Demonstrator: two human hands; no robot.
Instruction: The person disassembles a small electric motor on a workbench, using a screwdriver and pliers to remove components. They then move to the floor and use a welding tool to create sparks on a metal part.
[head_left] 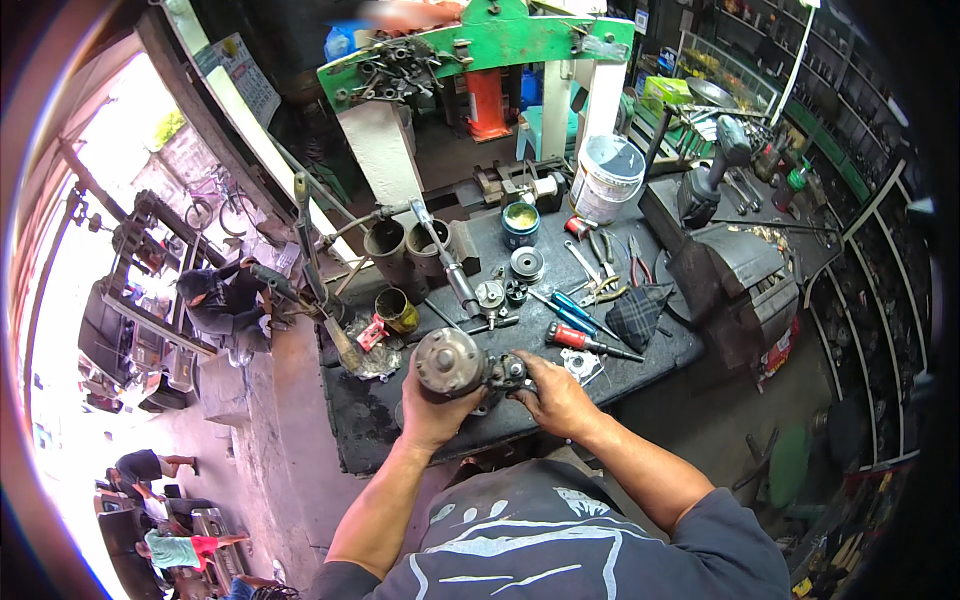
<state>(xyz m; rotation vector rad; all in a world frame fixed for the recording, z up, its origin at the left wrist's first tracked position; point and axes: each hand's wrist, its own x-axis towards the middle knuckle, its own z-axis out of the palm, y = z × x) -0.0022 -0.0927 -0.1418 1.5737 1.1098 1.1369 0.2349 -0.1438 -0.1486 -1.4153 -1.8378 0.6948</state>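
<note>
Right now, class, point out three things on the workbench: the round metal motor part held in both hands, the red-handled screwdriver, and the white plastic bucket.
round metal motor part (448, 362), head view, on its flat circular end face.
red-handled screwdriver (572, 338), head view, on the red handle.
white plastic bucket (604, 185), head view, on its side wall.

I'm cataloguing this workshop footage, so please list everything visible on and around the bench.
motor assembly: one, grey metal, held over the bench's near edge
workbench: one, black, centre
screwdrivers: about three, red and blue handles, right of centre
pliers: a couple, behind the screwdrivers
checked cloth: one, dark, right side
white bucket: one, back of the bench
blue tin: one, back centre
yellow can: one, left side
green press frame: one, behind the bench
left hand: grips the motor body
right hand: on the motor's right end
</note>
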